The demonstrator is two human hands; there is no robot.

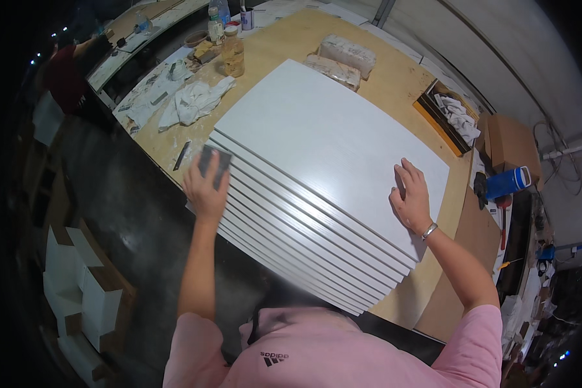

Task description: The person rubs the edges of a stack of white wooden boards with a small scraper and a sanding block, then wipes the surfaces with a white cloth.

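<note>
Fanned out in a stepped stack, several white panels [330, 129] lie in front of me, each one's edge showing past the one above. My left hand [205, 191] grips a dark grey sanding pad [221, 165] at the left end of the stepped edges. It is slightly blurred. Over the right part of the top panel, my right hand [412, 197] is half curled, with a bracelet at its wrist. Something dark shows between its thumb and fingers, but I cannot make out whether it is a small piece or shadow.
The panels lie on a wooden table [278, 39]. Behind them are two wrapped blocks [347, 55]. White rags [197, 102], a jar [233, 55] and a thin dark strip [182, 156] lie left. At right are a box of rags [443, 119] and a blue bottle [506, 183].
</note>
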